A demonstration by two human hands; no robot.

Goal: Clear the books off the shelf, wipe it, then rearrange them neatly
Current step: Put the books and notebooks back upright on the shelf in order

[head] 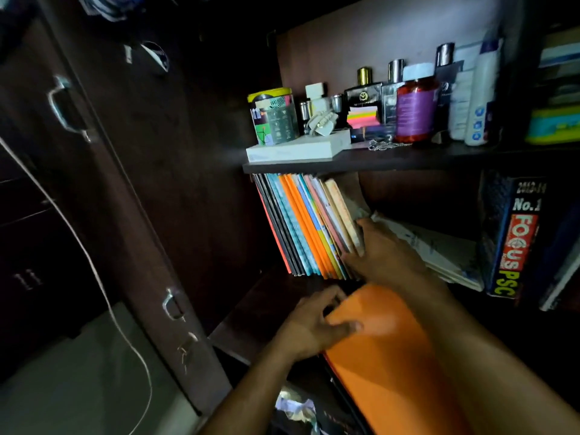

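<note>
Gripping an orange book [386, 356] by its top corner, the left hand [314, 324] curls fingers and thumb round the cover, holding it low and near, in front of the shelf [251, 309]. Over at the row of upright books [309, 224], leaning left against the cupboard wall, the right hand [383, 249] presses its fingers onto the rightmost one, thumb up; closed grip or flat push, I cannot tell. Just right of that hand, a slumped pile of papers [439, 249] lies tilted, and further right stands a thick Focus PSC book [514, 237]. Up on the higher shelf [392, 158]: a red bottle [416, 111], perfume bottles, sticky notes [362, 116] and a yellow-lidded tin [273, 117]
</note>
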